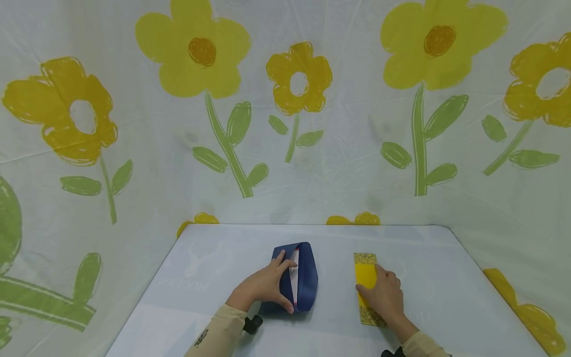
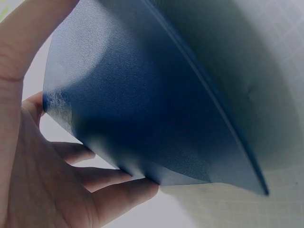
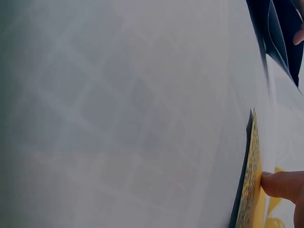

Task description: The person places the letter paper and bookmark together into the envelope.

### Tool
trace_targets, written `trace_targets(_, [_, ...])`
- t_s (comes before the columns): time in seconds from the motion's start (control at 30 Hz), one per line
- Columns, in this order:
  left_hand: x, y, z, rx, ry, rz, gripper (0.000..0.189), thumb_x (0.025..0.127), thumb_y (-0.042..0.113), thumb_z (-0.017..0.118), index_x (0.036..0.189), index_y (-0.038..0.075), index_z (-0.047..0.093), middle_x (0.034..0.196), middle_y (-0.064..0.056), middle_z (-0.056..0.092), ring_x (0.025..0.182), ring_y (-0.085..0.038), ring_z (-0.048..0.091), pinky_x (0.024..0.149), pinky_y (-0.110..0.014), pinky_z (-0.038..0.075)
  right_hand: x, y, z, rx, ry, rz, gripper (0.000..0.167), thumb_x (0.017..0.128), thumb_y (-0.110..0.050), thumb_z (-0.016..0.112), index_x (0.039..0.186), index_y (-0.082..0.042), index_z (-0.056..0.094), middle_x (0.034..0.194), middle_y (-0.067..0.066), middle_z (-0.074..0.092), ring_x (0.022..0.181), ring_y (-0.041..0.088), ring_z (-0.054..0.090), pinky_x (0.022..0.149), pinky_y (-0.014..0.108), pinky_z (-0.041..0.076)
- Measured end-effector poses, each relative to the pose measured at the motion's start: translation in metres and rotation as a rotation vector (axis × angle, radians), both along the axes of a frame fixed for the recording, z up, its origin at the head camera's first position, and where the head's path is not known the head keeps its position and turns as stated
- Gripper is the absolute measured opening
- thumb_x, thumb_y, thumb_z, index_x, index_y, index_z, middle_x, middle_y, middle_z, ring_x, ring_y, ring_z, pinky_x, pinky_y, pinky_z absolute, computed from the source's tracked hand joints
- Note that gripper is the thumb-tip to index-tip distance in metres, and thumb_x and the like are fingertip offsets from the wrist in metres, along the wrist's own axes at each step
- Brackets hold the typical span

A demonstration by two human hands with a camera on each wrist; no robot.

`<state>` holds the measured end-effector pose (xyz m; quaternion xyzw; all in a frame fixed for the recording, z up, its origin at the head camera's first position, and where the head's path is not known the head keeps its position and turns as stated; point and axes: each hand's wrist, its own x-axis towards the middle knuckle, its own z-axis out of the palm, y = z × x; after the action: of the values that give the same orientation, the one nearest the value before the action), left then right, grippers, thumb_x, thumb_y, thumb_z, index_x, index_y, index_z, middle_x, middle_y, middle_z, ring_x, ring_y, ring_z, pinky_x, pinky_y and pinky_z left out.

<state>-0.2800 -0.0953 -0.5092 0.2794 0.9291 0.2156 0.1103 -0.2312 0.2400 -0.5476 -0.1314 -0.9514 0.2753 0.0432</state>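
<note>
a white cloth [image 1: 348, 148] printed with yellow flowers stands beyond the blue envelope [image 1: 308, 277] and on both sides of it, while a pale table [image 1: 446, 277] spreads below. the envelope itself is tilted, its long mouth gaping, the flap on its right. the left hand [image 1: 265, 282] lies over the envelope's left part, pinching it between thumb and fingers at opposite edges; that squeeze seems to bow the sides and hold the mouth apart. to the right of the envelope, well apart from it, the right hand [image 1: 387, 295] pinches a yellow card [image 1: 367, 277] with speckled ends, thumb on the long edge nearer the envelope, fingers on the farther one, probably because an edge grip is steady and leaves much of the face uncovered. smallest is a white strip [image 1: 294, 285] within the envelope's mouth, slip or lining, likely showing because the opening is spread.
</note>
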Motion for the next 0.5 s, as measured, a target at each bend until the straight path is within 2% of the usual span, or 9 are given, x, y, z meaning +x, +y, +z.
trace_targets(0.23, [0.0007,0.0000,0.0000,-0.005,0.001,0.002,0.115,0.053,0.063,0.094,0.149,0.030,0.041,0.169,-0.018,0.012,0.146,-0.045,0.035,0.102,-0.060,0.047,0.0008,0.0010,0.0003,-0.010,0.019,0.011,0.085,0.085,-0.036,0.079,0.144,0.012,0.042,0.130,0.041,0.043,0.116,0.053,0.048,0.091,0.063,0.045])
trace_targets(0.5, [0.0005,-0.0002,0.0004,-0.004,0.008,0.000,0.113,0.054,0.064,0.094,0.148,0.030,0.041,0.168,-0.019,0.012,0.146,-0.046,0.034,0.102,-0.061,0.046,-0.0004,0.0020,0.0006,-0.036,-0.029,0.004,0.088,0.086,-0.040,0.077,0.147,0.011,0.040,0.129,0.041,0.041,0.102,0.048,0.057,0.088,0.061,0.049])
